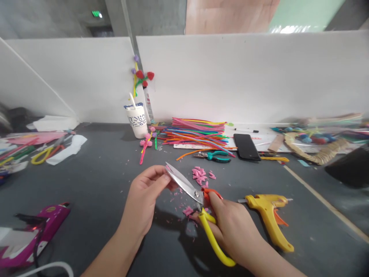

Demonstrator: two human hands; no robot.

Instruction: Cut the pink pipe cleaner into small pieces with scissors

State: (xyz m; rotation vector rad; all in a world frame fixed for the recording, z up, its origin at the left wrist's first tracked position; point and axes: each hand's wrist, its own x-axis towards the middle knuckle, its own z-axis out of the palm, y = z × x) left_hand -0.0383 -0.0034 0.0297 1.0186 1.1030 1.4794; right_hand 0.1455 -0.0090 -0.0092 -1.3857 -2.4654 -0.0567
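My right hand (230, 227) grips the yellow and orange handles of a pair of scissors (187, 187), whose steel blades point up and left. My left hand (145, 198) is closed in a pinch at the blade tips, holding something small and pink that I cannot make out. Pink snippets (200, 175) lie scattered on the dark table (95, 169) just beyond the blades, and another pink scrap (188, 210) lies under the scissors' pivot.
A yellow glue gun (269, 215) lies right of my right hand, a magenta one (43, 225) at the left. Behind are a pile of coloured pipe cleaners (196, 132), teal pliers (215, 156), a black phone (246, 146), a white cup (137, 120) and a pink pipe-cleaner flower (146, 143).
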